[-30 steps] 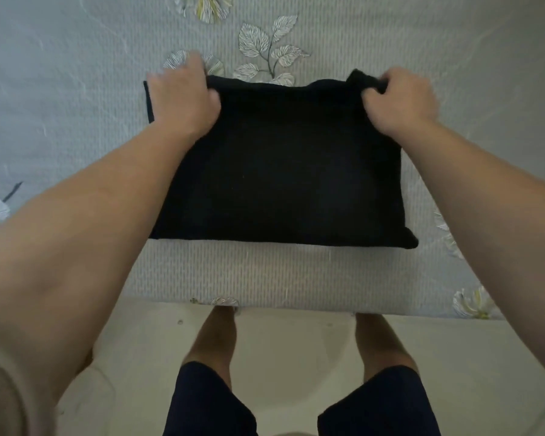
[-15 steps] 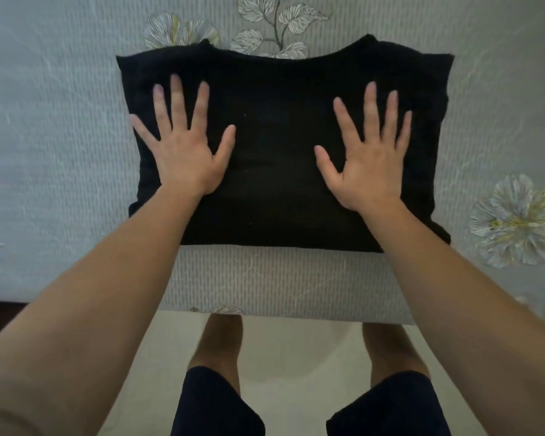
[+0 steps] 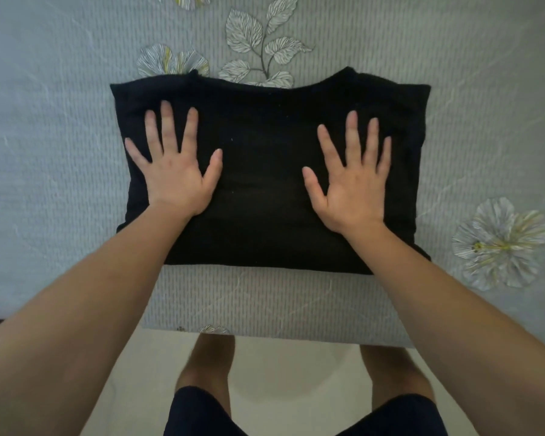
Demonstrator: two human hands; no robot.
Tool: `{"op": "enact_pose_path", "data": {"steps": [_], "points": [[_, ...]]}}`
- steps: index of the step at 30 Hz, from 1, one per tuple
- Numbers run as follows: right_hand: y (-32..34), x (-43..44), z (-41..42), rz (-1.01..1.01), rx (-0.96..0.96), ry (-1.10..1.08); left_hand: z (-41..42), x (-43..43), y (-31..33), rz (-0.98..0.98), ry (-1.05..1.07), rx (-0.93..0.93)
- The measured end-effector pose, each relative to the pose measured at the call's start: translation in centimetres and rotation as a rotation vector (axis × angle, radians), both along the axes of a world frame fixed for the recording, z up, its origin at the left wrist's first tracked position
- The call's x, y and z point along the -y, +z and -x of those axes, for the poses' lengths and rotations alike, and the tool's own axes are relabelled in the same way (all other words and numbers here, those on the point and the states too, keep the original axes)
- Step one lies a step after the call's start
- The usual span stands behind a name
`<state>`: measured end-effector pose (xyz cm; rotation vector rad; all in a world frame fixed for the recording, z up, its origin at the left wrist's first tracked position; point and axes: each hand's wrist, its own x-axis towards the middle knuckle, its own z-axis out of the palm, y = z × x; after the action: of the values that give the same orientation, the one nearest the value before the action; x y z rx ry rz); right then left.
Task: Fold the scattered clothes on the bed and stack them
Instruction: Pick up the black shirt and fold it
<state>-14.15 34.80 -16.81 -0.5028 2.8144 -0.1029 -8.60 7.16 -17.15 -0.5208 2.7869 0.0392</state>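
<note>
A black garment (image 3: 265,171), folded into a rough rectangle, lies flat on the grey bed (image 3: 60,136) near its front edge. My left hand (image 3: 173,171) presses flat on the garment's left half, fingers spread and straight. My right hand (image 3: 353,180) presses flat on its right half in the same way. Neither hand grips the cloth. The garment's neckline dips along the far edge.
The bed cover is grey with printed leaves (image 3: 258,36) and flowers (image 3: 501,243). The bed's front edge (image 3: 280,333) runs just below the garment. My legs in dark shorts (image 3: 202,413) stand on a pale floor (image 3: 290,366) against it. No other clothes show.
A second ago both hands pinched the garment's far corners. They let go and now lie flat and spread on top of the folded cloth, hardly moving over the last half second.
</note>
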Motion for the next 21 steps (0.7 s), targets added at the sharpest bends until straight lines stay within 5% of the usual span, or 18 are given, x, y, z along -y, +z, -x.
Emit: {"op": "enact_pose_path", "data": {"steps": [5, 10, 14, 21], "points": [[1.2, -0.2, 0.2, 0.069, 0.052, 0.012, -0.2, -2.9, 2.4, 0.040, 0.046, 0.028], [4.0, -3.1, -1.3, 0.245, -0.137, -0.351, -3.5, -11.8, 5.3, -0.149, 0.003, -0.154], [4.2, -4.7, -1.8, 0.236, 0.070, -0.730, -5.2, -16.1, 3.7, -0.176, -0.124, -0.023], [4.4, -6.2, 1.3, 0.412, 0.373, -0.809, -5.1, -16.8, 1.4, -0.188, -0.114, 0.147]]}}
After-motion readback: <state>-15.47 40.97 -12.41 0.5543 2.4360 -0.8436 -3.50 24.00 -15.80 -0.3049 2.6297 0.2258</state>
